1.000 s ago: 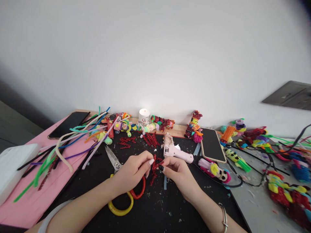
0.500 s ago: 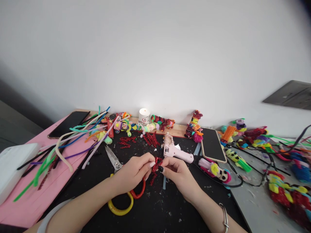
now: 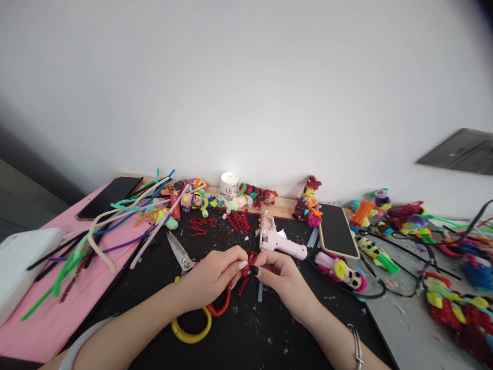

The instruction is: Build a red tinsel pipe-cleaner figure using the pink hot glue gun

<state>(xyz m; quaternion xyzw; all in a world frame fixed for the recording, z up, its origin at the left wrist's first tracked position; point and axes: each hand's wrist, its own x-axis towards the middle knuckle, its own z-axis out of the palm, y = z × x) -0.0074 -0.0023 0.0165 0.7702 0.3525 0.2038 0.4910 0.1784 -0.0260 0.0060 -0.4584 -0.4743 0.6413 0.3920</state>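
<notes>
Both hands pinching a red glitter pipe cleaner, left hand, right hand, white cup behind

The counter carried a black mat mid-frame, with scissors, a glue gun and a candle behind.

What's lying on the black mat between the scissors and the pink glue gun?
In the head view, both hands, left and right, pinch a red glittery piece between the scissors and the glue gun. More red bits lie farther back.
</notes>
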